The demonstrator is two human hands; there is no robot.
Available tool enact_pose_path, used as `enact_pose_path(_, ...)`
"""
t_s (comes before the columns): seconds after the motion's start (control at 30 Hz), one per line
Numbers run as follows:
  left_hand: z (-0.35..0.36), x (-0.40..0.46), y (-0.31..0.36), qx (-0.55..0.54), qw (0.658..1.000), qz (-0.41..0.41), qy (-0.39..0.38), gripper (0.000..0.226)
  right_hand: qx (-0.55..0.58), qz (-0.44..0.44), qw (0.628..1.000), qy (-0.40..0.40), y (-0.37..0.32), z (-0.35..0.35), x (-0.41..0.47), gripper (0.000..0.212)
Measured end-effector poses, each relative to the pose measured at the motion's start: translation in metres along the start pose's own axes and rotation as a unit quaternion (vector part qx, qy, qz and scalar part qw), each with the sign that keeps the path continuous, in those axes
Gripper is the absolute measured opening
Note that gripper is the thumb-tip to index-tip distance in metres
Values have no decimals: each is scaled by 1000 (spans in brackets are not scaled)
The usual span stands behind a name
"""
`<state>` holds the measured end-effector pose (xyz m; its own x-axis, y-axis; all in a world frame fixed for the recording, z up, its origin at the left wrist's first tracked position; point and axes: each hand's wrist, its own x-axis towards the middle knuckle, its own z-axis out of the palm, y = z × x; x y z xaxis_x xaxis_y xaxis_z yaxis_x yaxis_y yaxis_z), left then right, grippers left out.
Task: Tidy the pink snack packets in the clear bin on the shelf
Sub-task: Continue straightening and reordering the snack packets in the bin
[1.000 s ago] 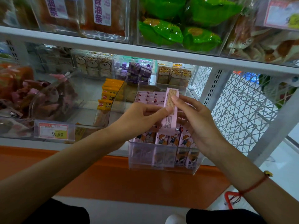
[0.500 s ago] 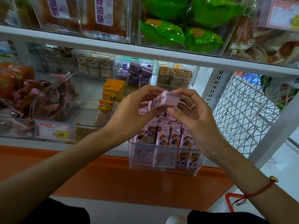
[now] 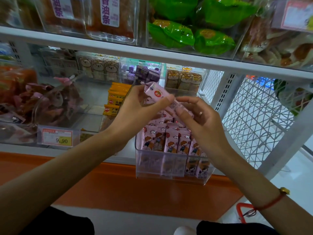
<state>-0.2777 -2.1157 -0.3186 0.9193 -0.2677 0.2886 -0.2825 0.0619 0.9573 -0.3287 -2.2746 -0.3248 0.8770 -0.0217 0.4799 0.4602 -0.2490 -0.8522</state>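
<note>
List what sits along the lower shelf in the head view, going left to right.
Price tag → yellow packets → left hand → right hand, both holding one pink packet over the clear bin → wire mesh side panel.

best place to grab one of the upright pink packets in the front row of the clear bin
Pinch the top edge of a front-row packet from above: they stand upright and packed tight, only the tops clear the clear bin front wall, so the sides are blocked.
</note>
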Motion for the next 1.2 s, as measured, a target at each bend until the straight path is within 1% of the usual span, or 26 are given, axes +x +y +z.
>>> enact_pose_path(0.07, -6, 2, 2, -42, 999, -15, -21, 72, 47, 65, 997, 0, 3, -3, 2, 20)
enact_pose_path(0.13, -10, 2, 5, -59, 997, -9, -42, 57, 101, 128, 987, -15, 7, -6, 3, 24)
enact_pose_path(0.2, -11, 0, 7, -37, 999, -1, -21, 43, 127, 157, 979, -31, 7, -8, 3, 36)
enact_pose_path(0.27, -10, 0, 6, -11, 1000, 0, 29, 35, 105, 142, 984, -28, 6, -8, 3, 49)
enact_pose_path(0.3, -10, 1, 6, -3, 999, -5, 47, 33, 94, 129, 987, -13, 6, -8, 3, 51)
enact_pose_path(0.33, -9, 1, 6, 3, 998, -11, 56, 34, 92, 122, 988, 5, 6, -9, 4, 48)
enact_pose_path(0.4, -8, 1, 7, 12, 998, -17, 58, 44, 106, 122, 986, 36, 7, -11, 5, 37)
enact_pose_path(0.47, -7, 0, 8, 21, 998, -21, 51, 52, 102, 128, 985, 51, 10, -14, 5, 33)
enact_pose_path(0.53, -7, 1, 8, 13, 999, -28, 36, 52, 88, 129, 986, 60, 11, -14, 5, 35)
enact_pose_path(0.6, -8, 1, 7, 5, 999, -30, 18, 47, 69, 123, 988, 69, 11, -13, 4, 38)
enact_pose_path(0.67, -8, 1, 7, 7, 1000, -5, 14, 37, 36, 110, 990, 75, 11, -11, 4, 42)
enact_pose_path(0.73, -9, 0, 7, 18, 998, 43, 33, 28, -27, 94, 992, 76, 14, -9, 5, 47)
enact_pose_path(0.8, -11, 2, 6, 35, 993, 89, 70, 27, -131, 85, 986, 60, 20, -9, 5, 48)
enact_pose_path(0.83, -12, 4, 4, 50, 990, 105, 84, 30, -188, 85, 978, 35, 23, -9, 4, 47)
enact_pose_path(0.9, -15, 10, 1, 99, 984, 117, 89, 34, -296, 78, 951, -37, 29, -10, -1, 46)
enact_pose_path(0.93, -16, 13, -2, 128, 982, 114, 79, 36, -350, 63, 932, -72, 32, -10, -4, 45)
enact_pose_path(1.0, -16, 19, -7, 187, 977, 96, 36, 37, -456, 16, 881, -127, 34, -10, -8, 43)
enact_pose_path(1.03, -15, 22, -10, 220, 971, 92, 14, 38, -491, -2, 859, -147, 34, -11, -9, 43)
enact_pose_path(1.07, -14, 24, -11, 255, 962, 97, 0, 39, -505, -9, 848, -161, 34, -11, -10, 44)
enact_pose_path(1.1, -13, 26, -12, 290, 951, 110, -9, 40, -505, -9, 847, -167, 34, -12, -10, 44)
enact_pose_path(1.2, -12, 38, -5, 388, 908, 151, -43, 43, -483, -9, 859, -167, 34, -15, -11, 42)
